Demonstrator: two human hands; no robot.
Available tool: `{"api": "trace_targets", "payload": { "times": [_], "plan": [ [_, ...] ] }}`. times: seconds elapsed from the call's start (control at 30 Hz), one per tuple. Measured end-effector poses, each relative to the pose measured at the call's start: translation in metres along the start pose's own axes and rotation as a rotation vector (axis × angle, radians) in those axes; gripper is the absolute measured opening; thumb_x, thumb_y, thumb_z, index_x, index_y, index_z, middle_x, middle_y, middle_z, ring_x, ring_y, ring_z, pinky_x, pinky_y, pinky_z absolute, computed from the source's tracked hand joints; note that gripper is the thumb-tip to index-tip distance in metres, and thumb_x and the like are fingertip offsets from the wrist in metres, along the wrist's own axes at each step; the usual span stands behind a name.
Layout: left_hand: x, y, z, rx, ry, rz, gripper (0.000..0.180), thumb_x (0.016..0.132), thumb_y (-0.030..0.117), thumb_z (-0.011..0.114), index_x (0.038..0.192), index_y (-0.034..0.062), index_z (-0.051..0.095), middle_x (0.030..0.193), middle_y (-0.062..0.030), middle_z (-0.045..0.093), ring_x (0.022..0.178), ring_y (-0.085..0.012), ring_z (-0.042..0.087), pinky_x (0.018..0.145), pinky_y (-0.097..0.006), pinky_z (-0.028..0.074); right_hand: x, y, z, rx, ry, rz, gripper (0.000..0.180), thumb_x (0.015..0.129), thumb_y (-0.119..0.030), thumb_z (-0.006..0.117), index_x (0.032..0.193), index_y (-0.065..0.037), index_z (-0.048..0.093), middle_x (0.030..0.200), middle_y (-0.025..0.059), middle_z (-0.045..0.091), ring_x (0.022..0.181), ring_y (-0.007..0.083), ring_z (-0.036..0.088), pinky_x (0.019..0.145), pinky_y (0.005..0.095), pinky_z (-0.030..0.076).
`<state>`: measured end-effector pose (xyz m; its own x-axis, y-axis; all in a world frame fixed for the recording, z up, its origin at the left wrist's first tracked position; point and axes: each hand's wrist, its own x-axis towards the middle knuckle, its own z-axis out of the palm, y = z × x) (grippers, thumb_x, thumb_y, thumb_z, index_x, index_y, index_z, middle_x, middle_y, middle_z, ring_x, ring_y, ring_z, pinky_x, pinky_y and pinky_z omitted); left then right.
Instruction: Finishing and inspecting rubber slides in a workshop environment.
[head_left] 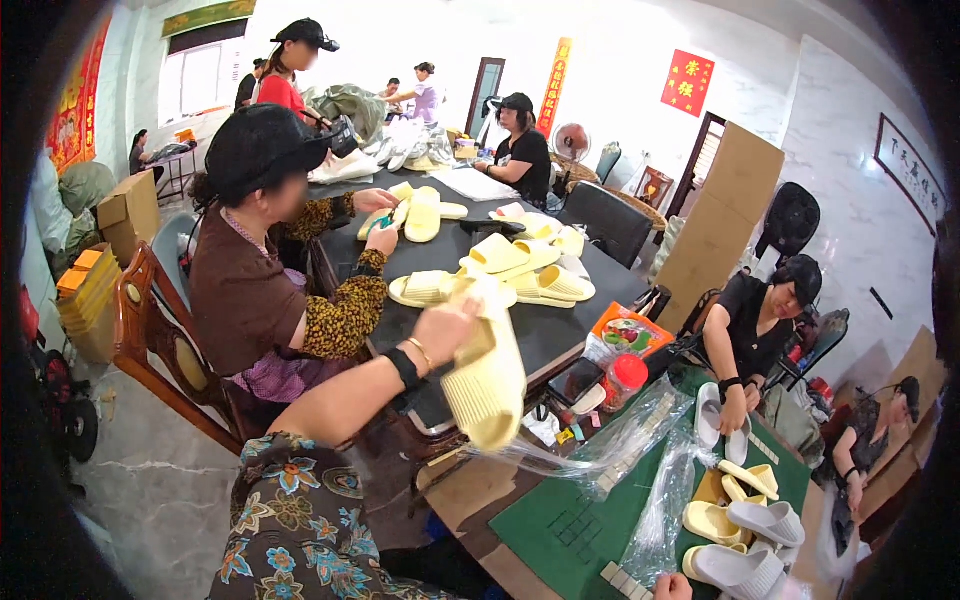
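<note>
My left hand (445, 330) reaches out past the dark table's near corner, closed on pale yellow slippers (487, 385). They hang toe down, ribbed straps showing, slightly blurred. Low in the picture, only part of my right hand (672, 587) shows, its fingers curled; what they hold, if anything, is hidden. Clear plastic bags (660, 515) lie just beyond it on a green mat (565, 520). Right of that hand are a grey slipper (735, 570) and several yellow and grey ones. More yellow slippers (540, 285) lie piled on the dark table (400, 265) behind my left hand.
A co-worker at the left holds a yellow slipper (422, 215) and green-handled scissors (382, 222). Another person at the right handles grey slippers (709, 415). A red-lidded jar (626, 375) and an orange box (630, 330) stand between the tables. A wooden chair (175, 345) is at left.
</note>
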<state>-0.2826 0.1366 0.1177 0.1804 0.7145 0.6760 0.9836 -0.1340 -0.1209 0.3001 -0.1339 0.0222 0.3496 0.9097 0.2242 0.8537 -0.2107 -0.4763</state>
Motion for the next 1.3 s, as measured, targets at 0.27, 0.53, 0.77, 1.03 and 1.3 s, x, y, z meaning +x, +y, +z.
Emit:
{"api": "trace_targets", "payload": {
  "times": [0.27,0.53,0.77,1.03,1.3],
  "plan": [
    [-0.044,0.196,-0.077,-0.3,0.181,0.787,0.046,0.082,0.019,0.057,0.127,0.0112,0.053,0.115,-0.008,0.058,0.062,-0.012,0.06,0.051,-0.025,0.049,-0.007,-0.126,0.033,1.147,-0.37,0.333,0.032,0.095,-0.029,0.057,0.114,-0.003,0.058,0.097,0.0078,0.064,0.082,0.0176,0.061,0.073,0.0317,0.052],
    [-0.108,0.278,-0.073,-0.712,0.048,1.125,0.039,0.085,0.025,0.056,0.123,0.0132,0.056,0.119,-0.0075,0.057,0.078,-0.0128,0.057,0.064,-0.028,0.046,-0.011,-0.104,0.069,1.438,-0.255,0.499,0.027,0.096,-0.019,0.054,0.115,0.0,0.056,0.104,0.0092,0.063,0.09,0.0186,0.063,0.073,0.0322,0.053],
    [-0.09,0.239,-0.071,-1.102,-0.334,0.567,0.051,0.08,0.029,0.071,0.121,0.0042,0.056,0.116,-0.0146,0.062,0.102,-0.0314,0.061,0.088,-0.04,0.049,0.006,-0.051,0.04,1.435,0.033,0.478,0.044,0.099,-0.025,0.045,0.133,0.004,0.046,0.13,0.0134,0.057,0.117,0.0259,0.058,0.1,0.0405,0.046],
    [-0.164,0.227,-0.051,-1.345,-1.103,-0.312,0.062,0.086,0.032,0.072,0.131,-0.0029,0.049,0.113,-0.0168,0.065,0.085,-0.016,0.064,0.075,-0.031,0.053,0.0,-0.052,0.026,1.62,0.244,0.539,0.046,0.101,-0.031,0.042,0.137,-0.003,0.044,0.134,0.0099,0.055,0.12,0.0248,0.056,0.1,0.0398,0.045],
    [-0.186,0.222,-0.052,-1.888,-0.822,-0.805,0.029,0.089,0.008,0.063,0.116,0.0018,0.054,0.103,-0.0011,0.061,0.088,-0.0079,0.058,0.074,-0.023,0.05,-0.008,-0.026,0.035,1.67,0.431,0.642,0.051,0.098,-0.038,0.045,0.138,-0.006,0.045,0.132,0.0092,0.057,0.118,0.0257,0.057,0.099,0.0422,0.047]
  ]
}}
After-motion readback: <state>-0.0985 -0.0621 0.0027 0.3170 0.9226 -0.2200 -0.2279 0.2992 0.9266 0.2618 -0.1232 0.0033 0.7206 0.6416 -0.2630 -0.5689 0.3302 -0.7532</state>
